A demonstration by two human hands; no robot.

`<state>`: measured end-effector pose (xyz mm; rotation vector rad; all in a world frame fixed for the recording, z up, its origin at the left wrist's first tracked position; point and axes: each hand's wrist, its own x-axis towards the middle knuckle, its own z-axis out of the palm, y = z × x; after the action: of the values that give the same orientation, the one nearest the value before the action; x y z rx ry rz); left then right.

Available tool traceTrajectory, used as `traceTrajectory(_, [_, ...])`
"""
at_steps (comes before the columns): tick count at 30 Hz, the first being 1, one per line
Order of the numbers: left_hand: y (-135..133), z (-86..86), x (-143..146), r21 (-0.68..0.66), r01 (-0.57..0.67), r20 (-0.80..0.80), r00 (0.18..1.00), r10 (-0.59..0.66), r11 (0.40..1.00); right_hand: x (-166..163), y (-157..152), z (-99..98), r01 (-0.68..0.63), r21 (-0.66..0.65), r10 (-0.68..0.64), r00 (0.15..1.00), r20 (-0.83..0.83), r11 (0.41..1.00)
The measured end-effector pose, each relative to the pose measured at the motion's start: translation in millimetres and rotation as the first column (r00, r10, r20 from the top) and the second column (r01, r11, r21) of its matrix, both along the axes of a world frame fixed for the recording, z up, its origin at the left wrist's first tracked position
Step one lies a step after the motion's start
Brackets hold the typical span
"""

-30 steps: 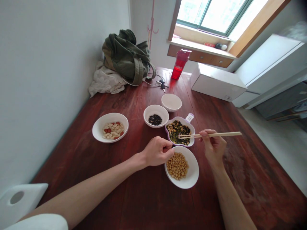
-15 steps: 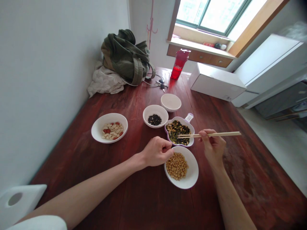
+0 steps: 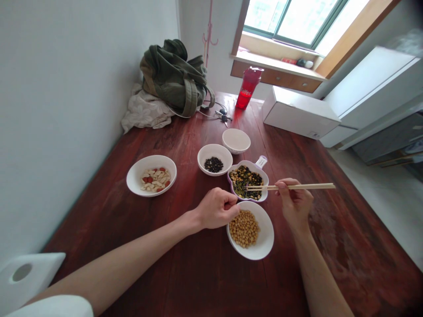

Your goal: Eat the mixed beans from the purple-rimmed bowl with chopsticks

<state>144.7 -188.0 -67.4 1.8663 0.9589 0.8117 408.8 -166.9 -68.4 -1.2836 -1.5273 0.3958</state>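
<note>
My right hand point(image 3: 295, 202) grips a pair of wooden chopsticks point(image 3: 307, 186). Their tips reach into a purple-edged dish with a short handle point(image 3: 265, 179), among mixed dark, green and yellow beans point(image 3: 244, 178). Closed at the rim of a white bowl point(image 3: 266, 240), my left hand point(image 3: 218, 209) has its thumb and curled fingers on the edge. Yellow soybeans point(image 3: 243, 229) lie in that bowl. Behind the dish, a white bowl point(image 3: 203, 152) contains black beans point(image 3: 213, 164). An empty-looking white bowl point(image 3: 235, 141) stands beyond it.
At left, a white bowl point(image 3: 134, 178) holds pale and reddish seeds or nuts point(image 3: 155, 179). A green bag point(image 3: 175, 77), keys point(image 3: 224, 118), a red bottle point(image 3: 247, 88) and a white box point(image 3: 299, 112) stand along the far part of the wooden table point(image 3: 198, 281). The wall borders the left side.
My right hand and the chopsticks have shifted very slightly to the right, tips still in the dish. My left hand keeps its place on the soybean bowl.
</note>
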Motion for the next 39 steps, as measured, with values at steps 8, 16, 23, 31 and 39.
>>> traceTrajectory(8, [0.0, 0.5, 0.4, -0.002, 0.002, 0.008, 1.000, -0.002, 1.000, -1.4, -2.9, 5.5, -0.053, 0.029, 0.050, 0.996, 0.068, 0.998])
traceTrajectory(16, [0.3, 2.2, 0.2, -0.005, 0.005, 0.002, 1.000, -0.005, 1.000, -5.6, -2.0, 5.4, -0.042, 0.049, 0.042, 0.999, -0.005, 0.998])
traceTrajectory(23, [0.4, 3.2, 0.1, -0.016, 0.010, -0.002, 1.000, -0.010, 1.000, -5.8, 3.0, 11.8, -0.017, 0.119, 0.061, 0.925, -0.376, 0.993])
traceTrajectory(31, [-0.1, 2.3, -0.4, -0.029, 0.012, -0.009, 1.000, -0.013, 0.999, -4.7, -3.0, 21.3, -0.368, -0.043, 0.312, 0.840, -0.443, 0.929])
traceTrajectory(39, [0.6, 2.6, -0.6, -0.027, 0.016, -0.012, 1.000, -0.016, 1.000, -4.8, 2.7, 11.8, -0.238, -0.049, 0.173, 0.819, -0.547, 0.970])
